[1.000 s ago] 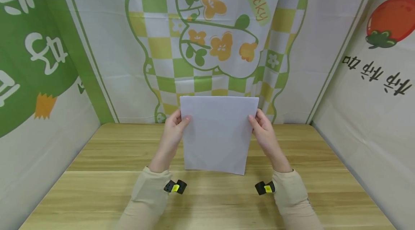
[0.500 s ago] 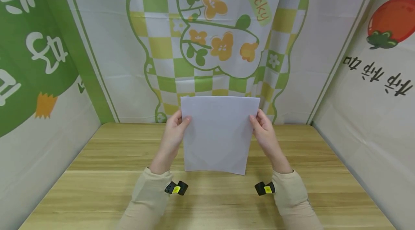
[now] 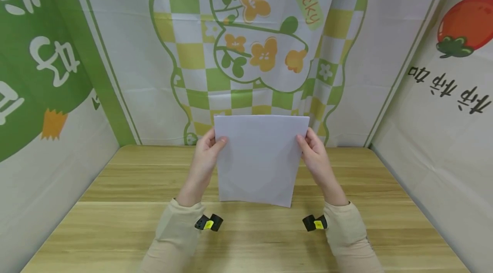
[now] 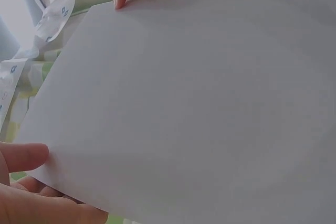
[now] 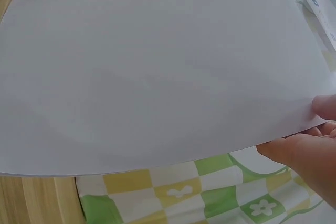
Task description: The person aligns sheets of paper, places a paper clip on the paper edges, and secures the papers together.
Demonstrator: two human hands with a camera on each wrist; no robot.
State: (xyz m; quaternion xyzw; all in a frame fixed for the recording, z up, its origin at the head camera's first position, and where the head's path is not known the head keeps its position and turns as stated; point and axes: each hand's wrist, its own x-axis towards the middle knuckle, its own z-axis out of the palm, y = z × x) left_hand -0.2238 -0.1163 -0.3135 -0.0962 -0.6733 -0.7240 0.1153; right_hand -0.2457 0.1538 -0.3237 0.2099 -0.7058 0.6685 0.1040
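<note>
A blank white sheet of paper (image 3: pixel 257 161) is held up over the table, its face toward the head camera. My left hand (image 3: pixel 206 153) pinches its left edge near the top, thumb in front and fingers behind. At the opposite edge, about level with it, my right hand (image 3: pixel 313 151) pinches the paper the same way. In the left wrist view the paper (image 4: pixel 184 98) fills most of the picture, with the left hand (image 4: pixel 37 192) at the lower left corner. The right wrist view has the right hand (image 5: pixel 307 142) on the paper's edge. The fingertips behind the sheet are hidden.
Beneath the paper lies a wood-grain table (image 3: pixel 254 238). A green and white checked curtain (image 3: pixel 254 72) hangs at its back edge, and printed cloth walls (image 3: pixel 435 136) stand at both sides. Small black devices with yellow labels (image 3: pixel 319 224) are at both wrists.
</note>
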